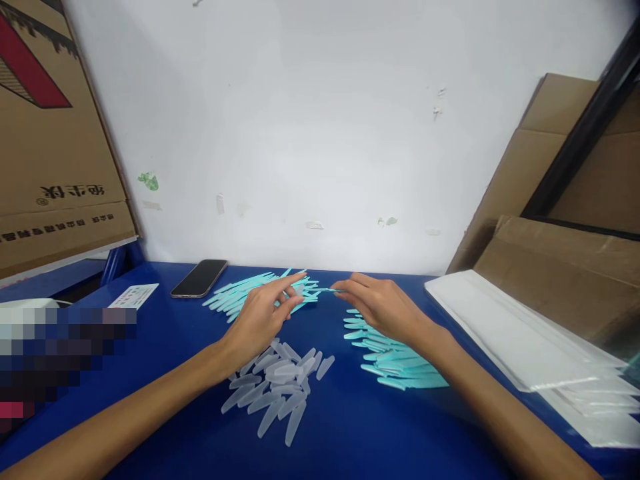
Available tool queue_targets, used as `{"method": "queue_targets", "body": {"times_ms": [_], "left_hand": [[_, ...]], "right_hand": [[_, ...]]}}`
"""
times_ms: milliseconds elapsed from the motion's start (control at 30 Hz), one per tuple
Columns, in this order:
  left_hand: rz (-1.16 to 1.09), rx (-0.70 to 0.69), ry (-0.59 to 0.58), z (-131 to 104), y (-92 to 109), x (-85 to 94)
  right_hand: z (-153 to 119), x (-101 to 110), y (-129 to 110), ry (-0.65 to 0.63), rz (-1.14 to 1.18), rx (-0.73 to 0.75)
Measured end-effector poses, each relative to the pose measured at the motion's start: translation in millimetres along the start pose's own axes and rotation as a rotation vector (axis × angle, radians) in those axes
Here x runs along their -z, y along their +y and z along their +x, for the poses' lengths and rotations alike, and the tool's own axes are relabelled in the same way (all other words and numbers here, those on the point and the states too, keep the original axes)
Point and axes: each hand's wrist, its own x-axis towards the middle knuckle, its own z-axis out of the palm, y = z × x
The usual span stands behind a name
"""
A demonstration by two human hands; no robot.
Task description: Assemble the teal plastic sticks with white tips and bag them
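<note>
My left hand [264, 308] is closed in a pinch on a small frosted cap [299, 290], its index finger stretched out above. To its right, my right hand [383, 303] pinches a slim teal eyebrow razor [326, 289], which points left toward the cap. Whether the two touch I cannot tell. Behind and beside my left hand lies a pile of teal eyebrow razors [235, 294]. A second teal pile [395, 360] is below my right hand, partly hidden by the forearm. Loose frosted caps [280, 380] lie heaped in front of my left hand.
On the blue table [330, 440], a phone [200, 278] and a printed card [135, 295] lie at the back left. White padded sleeves [490, 327] are stacked on the right, beside brown cardboard [560, 273]. A large carton [60, 147] stands left. A white wall [320, 133] rises behind.
</note>
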Motion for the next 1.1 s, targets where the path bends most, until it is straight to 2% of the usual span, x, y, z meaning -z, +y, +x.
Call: {"method": "queue_targets", "body": {"times_ms": [167, 400, 933, 1100], "left_hand": [[0.053, -0.037, 0.080, 0.3, 0.6, -0.1], [0.101, -0.115, 0.046, -2.2, -0.1, 0.1], [0.298, -0.150, 0.001, -1.4, -2.0, -1.0], [0.276, -0.201, -0.005, -2.8, -2.6, -2.2]], "right_hand": [[0.0, -2.2, 0.1, 0.000, -0.032, 0.029], [0.4, -3.4, -3.2, -0.008, -0.019, 0.029], [0.3, -2.9, -4.3, -0.045, -0.015, 0.034], [0.4, -4.0, -6.0, -0.044, -0.002, 0.042]]}}
